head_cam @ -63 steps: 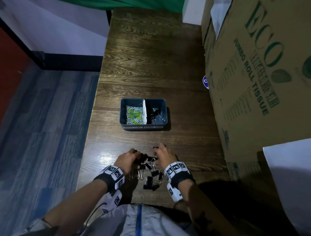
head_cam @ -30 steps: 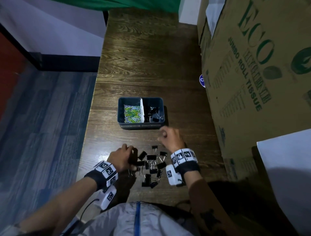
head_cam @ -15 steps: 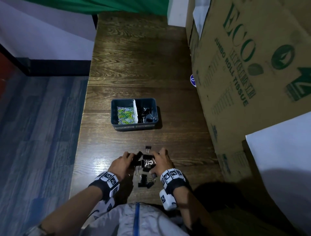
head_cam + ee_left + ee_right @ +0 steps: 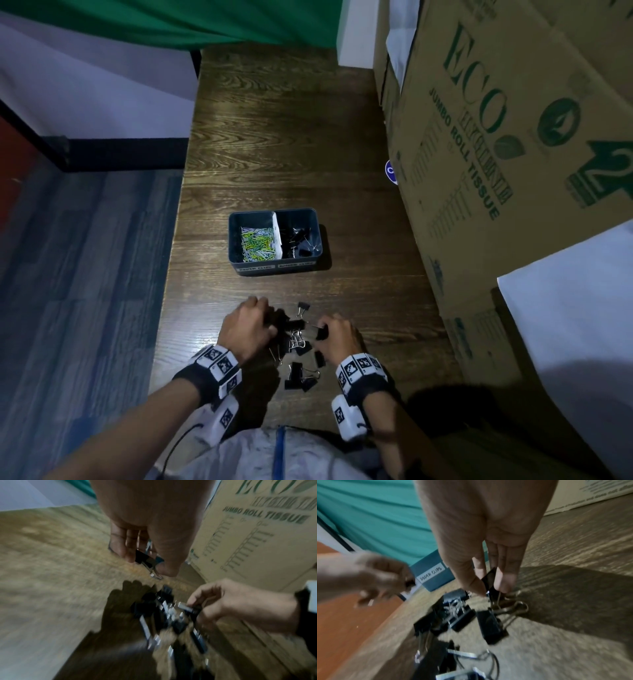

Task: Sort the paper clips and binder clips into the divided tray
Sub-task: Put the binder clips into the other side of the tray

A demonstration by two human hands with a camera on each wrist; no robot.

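Note:
A pile of black binder clips [image 4: 299, 349] lies on the wooden table near its front edge. My left hand [image 4: 248, 327] pinches one black binder clip [image 4: 145, 559] between thumb and fingers, just above the pile. My right hand [image 4: 337, 337] pinches another binder clip [image 4: 489, 582] at the pile's right side. The blue divided tray [image 4: 274, 269] stands farther back; its left half holds coloured paper clips [image 4: 257, 243], its right half black binder clips [image 4: 298, 241].
Large cardboard boxes [image 4: 496, 154] line the table's right side. The table's left edge [image 4: 171, 274] drops to a blue floor. A green cloth [image 4: 191, 24] hangs at the back. Bare wood lies between tray and pile.
My right hand went toward the tray and came back to the pile, where it now pinches a clip. My left hand stayed at the pile and has lifted a clip.

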